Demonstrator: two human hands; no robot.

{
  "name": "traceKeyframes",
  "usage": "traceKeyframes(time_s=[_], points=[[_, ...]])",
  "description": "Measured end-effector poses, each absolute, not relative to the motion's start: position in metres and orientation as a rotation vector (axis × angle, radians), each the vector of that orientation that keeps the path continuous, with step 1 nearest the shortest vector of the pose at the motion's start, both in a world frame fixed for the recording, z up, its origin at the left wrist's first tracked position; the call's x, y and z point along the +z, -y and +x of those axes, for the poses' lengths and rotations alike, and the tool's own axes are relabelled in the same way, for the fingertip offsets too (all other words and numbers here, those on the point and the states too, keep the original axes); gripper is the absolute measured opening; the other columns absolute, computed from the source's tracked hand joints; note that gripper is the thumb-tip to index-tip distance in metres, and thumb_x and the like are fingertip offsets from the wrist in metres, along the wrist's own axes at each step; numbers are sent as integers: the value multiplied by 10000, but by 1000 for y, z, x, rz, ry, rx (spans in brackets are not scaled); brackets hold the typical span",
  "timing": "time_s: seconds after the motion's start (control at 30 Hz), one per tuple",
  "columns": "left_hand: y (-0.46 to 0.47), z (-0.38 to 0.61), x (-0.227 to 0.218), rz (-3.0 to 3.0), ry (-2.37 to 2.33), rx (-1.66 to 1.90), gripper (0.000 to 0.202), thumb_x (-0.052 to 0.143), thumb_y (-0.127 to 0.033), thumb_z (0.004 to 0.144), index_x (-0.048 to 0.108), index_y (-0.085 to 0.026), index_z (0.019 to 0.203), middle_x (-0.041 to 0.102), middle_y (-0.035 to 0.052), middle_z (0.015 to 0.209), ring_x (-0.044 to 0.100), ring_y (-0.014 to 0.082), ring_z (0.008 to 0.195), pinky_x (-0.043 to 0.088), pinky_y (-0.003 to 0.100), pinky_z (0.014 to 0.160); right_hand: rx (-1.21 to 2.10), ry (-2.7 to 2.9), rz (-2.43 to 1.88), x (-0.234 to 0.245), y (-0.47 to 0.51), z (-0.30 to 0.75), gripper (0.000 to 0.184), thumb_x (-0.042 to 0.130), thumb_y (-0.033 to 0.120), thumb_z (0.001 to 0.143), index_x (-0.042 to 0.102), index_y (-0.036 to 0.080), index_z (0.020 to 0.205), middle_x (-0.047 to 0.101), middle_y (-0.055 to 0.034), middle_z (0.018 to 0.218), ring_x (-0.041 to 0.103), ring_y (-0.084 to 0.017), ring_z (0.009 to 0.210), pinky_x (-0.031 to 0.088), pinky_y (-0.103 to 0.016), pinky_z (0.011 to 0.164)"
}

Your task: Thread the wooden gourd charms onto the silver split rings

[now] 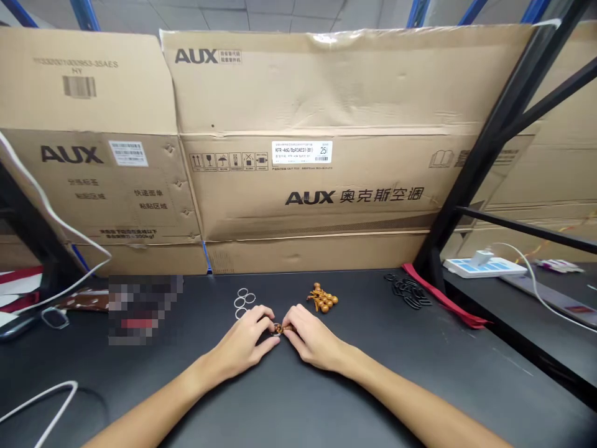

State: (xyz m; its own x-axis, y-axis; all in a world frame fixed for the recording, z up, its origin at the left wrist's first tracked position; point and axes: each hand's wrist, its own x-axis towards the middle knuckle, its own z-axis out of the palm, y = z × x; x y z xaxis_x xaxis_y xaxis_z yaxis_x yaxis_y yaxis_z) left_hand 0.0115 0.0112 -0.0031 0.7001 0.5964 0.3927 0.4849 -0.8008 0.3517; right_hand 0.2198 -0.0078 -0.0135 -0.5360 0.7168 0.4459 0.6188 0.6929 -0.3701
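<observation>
At the middle of the black table (298, 398), my left hand (245, 341) pinches a silver metal ring (277, 334) between thumb and fingers. Close against it on the right, my right hand (316, 339) is closed on a small brown beaded pendant (288, 328), partly hidden by the fingertips. The pendant's cord seems to meet the ring, but whether it passes through I cannot tell. Several loose silver rings (240, 303) lie just beyond my left hand. Behind my right hand sits a small pile of shiny brown gourd-like pendants (325, 303) with cords.
Black oval loops (408, 290) lie heaped at the back right, beside a red strap (443, 297) and a black metal post (436, 249). Large cardboard boxes (317, 93) stand along the back. On the left are eyeglasses (55, 318) and a white cable (60, 389); a power strip (482, 266) is far right.
</observation>
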Motion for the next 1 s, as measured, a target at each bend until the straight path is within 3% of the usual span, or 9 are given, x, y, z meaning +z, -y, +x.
traceKeyframes(time_s=[0.3,0.5,0.67,0.9,1.0], points=[[-10,15,-7,2720,-812,766,175,409,-166,936,567,-192,866,533,75,1095,537,186,951,468,329,861,166,2225,-1105,-18,2,222,96,439,123,881,486,194,836,559,-46,833,495,-189,775,440,-345,760],[-9,14,-6,2696,-851,760,50,526,-233,891,557,-194,884,532,74,1102,533,204,966,469,358,869,209,2229,-1075,-17,7,219,84,446,133,886,491,199,859,565,-39,836,497,-183,774,437,-311,712],[-10,14,-7,2728,-814,805,162,440,-172,921,587,-197,857,538,77,1100,531,198,967,464,345,871,196,2237,-1091,-17,10,216,78,454,146,887,504,198,857,568,-35,833,501,-177,763,424,-310,712],[-8,15,-5,2728,-852,778,79,505,-205,897,582,-202,879,539,67,1106,531,207,976,460,361,882,218,2203,-1095,-16,10,216,82,452,144,888,503,199,854,574,-35,832,504,-179,770,419,-310,714],[-8,15,-5,2737,-839,790,149,446,-170,919,579,-195,856,545,73,1103,532,203,977,456,360,888,219,2240,-1072,-16,12,215,73,459,154,888,509,199,862,576,-34,846,502,-174,767,416,-305,705]])
